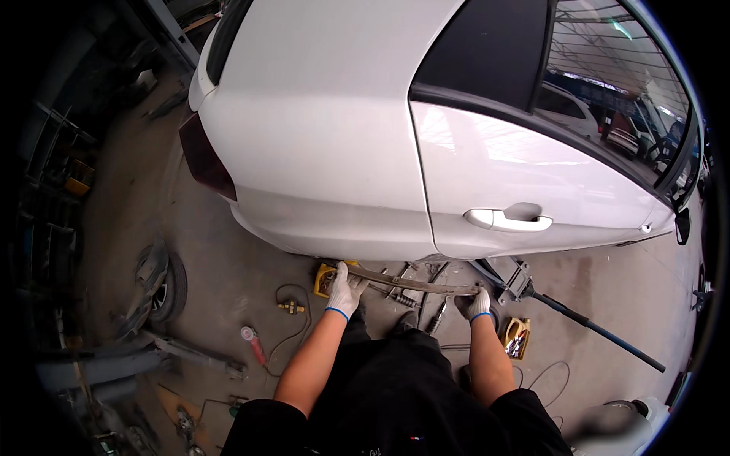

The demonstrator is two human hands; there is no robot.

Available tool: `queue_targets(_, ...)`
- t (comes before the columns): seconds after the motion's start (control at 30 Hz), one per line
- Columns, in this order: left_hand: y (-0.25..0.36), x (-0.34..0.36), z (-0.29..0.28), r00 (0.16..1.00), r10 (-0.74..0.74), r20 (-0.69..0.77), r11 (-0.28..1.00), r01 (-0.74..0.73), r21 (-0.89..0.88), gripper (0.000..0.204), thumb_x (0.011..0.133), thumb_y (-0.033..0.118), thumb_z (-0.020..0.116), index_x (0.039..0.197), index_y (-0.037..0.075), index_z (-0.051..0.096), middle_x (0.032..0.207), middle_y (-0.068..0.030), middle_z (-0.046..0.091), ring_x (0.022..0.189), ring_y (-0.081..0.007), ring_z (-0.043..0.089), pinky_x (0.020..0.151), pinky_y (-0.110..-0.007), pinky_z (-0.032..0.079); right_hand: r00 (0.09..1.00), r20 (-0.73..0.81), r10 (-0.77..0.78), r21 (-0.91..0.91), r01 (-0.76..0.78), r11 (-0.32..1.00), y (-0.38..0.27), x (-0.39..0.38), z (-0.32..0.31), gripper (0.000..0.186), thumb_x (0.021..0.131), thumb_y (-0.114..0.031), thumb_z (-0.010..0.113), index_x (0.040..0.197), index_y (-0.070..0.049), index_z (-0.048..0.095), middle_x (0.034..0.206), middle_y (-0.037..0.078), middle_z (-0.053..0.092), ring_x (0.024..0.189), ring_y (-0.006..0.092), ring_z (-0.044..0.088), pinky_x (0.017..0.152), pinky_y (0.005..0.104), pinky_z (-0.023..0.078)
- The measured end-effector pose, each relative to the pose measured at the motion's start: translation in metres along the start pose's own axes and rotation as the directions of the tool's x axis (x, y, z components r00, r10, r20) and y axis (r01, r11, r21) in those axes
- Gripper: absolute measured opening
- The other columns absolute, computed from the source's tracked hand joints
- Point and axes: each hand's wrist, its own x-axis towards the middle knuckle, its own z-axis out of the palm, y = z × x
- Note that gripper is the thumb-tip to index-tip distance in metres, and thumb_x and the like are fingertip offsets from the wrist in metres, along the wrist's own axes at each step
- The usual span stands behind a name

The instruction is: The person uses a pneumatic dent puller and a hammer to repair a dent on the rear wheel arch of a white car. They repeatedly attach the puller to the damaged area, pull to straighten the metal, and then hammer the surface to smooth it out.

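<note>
A long, slightly curved brownish strip stretches between my gloved hands, low beside the rear side of a white car. My left hand is closed around its left end, next to a yellow container on the floor. At the other end my right hand grips it, fingers partly hidden. Both gloves are white with blue cuffs. Below and behind the strip lie metal parts, among them a coil-spring part. The car's lower edge hides what is beneath it.
A floor jack with a long blue handle stands at the right. Near it is a cut-open yellow jug of tools. On the left lie a red grinder, a corded yellow device and a wheel. Cables cross the floor.
</note>
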Motion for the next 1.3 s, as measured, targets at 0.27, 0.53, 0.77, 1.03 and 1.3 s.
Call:
queue_targets(0.27, -0.010, 0.013, -0.020, 1.000, 0.005, 0.015, 0.998, -0.006, 0.070, 0.044, 0.100, 0.041, 0.063, 0.130, 0.012, 0.052, 0.125, -0.0078, 0.055, 0.118, -0.0264, 0.057, 0.097, -0.049, 0.054, 0.996, -0.004, 0.086, -0.155, -0.086, 0.984, 0.040, -0.014, 0.008, 0.049, 0.100, -0.047, 0.048, 0.127, -0.005, 0.046, 0.145, 0.026, 0.043, 0.131, 0.0471, 0.047, 0.105, 0.0657, 0.039)
queue_targets(0.53, -0.011, 0.008, -0.010, 0.999, -0.005, 0.053, 0.997, 0.001, 0.075, 0.044, 0.099, 0.041, 0.065, 0.130, 0.012, 0.052, 0.123, -0.0076, 0.056, 0.116, -0.0242, 0.057, 0.095, -0.047, 0.055, 0.993, 0.087, 0.076, -0.192, -0.059, 0.980, 0.048, -0.008, -0.005, 0.043, 0.101, -0.041, 0.046, 0.121, -0.003, 0.053, 0.128, 0.022, 0.058, 0.118, 0.0430, 0.058, 0.099, 0.0638, 0.044)
queue_targets(0.77, -0.004, 0.015, -0.012, 0.999, 0.019, 0.035, 0.997, -0.022, 0.079, 0.049, 0.098, 0.045, 0.065, 0.131, 0.011, 0.050, 0.127, -0.0102, 0.054, 0.119, -0.0264, 0.055, 0.096, -0.047, 0.053, 0.995, 0.096, 0.028, -0.238, -0.004, 0.971, 0.050, -0.026, 0.016, 0.041, 0.103, -0.038, 0.042, 0.120, -0.003, 0.054, 0.129, 0.022, 0.058, 0.119, 0.0440, 0.058, 0.099, 0.0634, 0.046)
queue_targets(1.03, 0.008, 0.016, -0.007, 0.998, -0.032, 0.060, 0.995, 0.038, -0.096, 0.085, 0.100, 0.059, 0.050, 0.155, 0.003, 0.017, 0.158, -0.0165, 0.025, 0.146, -0.0364, 0.030, 0.117, -0.055, 0.033, 0.981, 0.176, -0.078, -0.111, 0.098, 0.989, 0.061, -0.035, 0.037, 0.052, 0.106, -0.050, 0.040, 0.128, -0.005, 0.052, 0.136, 0.018, 0.055, 0.126, 0.0449, 0.052, 0.102, 0.0653, 0.043)
queue_targets(1.3, 0.029, 0.034, 0.004, 0.996, 0.008, -0.088, 0.982, -0.025, -0.188, 0.086, 0.099, 0.062, 0.048, 0.156, 0.005, 0.018, 0.158, -0.0157, 0.027, 0.145, -0.0360, 0.031, 0.120, -0.059, 0.024, 0.977, 0.168, -0.133, -0.049, 0.143, 0.988, 0.067, -0.034, 0.035, 0.058, 0.104, -0.054, 0.043, 0.134, -0.004, 0.049, 0.140, 0.019, 0.053, 0.130, 0.0453, 0.050, 0.105, 0.0674, 0.041)
